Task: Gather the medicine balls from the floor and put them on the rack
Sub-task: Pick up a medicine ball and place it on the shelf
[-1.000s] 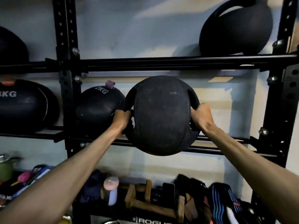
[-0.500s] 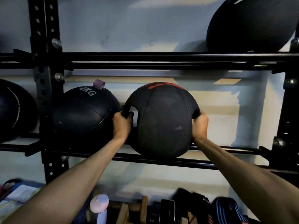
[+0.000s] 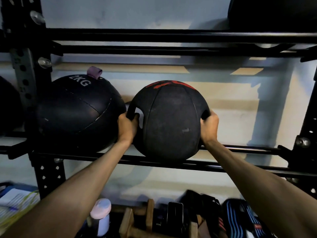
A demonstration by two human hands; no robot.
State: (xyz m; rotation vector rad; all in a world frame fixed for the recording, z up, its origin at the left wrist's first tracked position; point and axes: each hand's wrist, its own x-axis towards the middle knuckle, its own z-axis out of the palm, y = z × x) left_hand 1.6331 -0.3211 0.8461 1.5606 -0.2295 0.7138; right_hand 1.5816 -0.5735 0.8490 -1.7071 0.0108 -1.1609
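Observation:
A black two-handled medicine ball (image 3: 169,121) with red marks on top sits on the two rails of the black rack's middle shelf (image 3: 240,167). My left hand (image 3: 127,125) grips its left handle and my right hand (image 3: 209,125) grips its right handle. Just to its left on the same shelf rests a black ball marked 2KG (image 3: 77,112) with a purple tab on top; the two balls are close, nearly touching.
Another black ball (image 3: 272,12) rests on the upper shelf at the right, and part of one (image 3: 8,107) shows at the far left. Below the rack lie a pale bottle (image 3: 101,215), wooden blocks (image 3: 137,222), straps (image 3: 240,219) and papers (image 3: 15,201). Black uprights (image 3: 24,74) frame the shelf.
The handled ball has come down onto the middle shelf rails next to the 2KG ball, turning so its red marks face up. Both hands still grip the handles.

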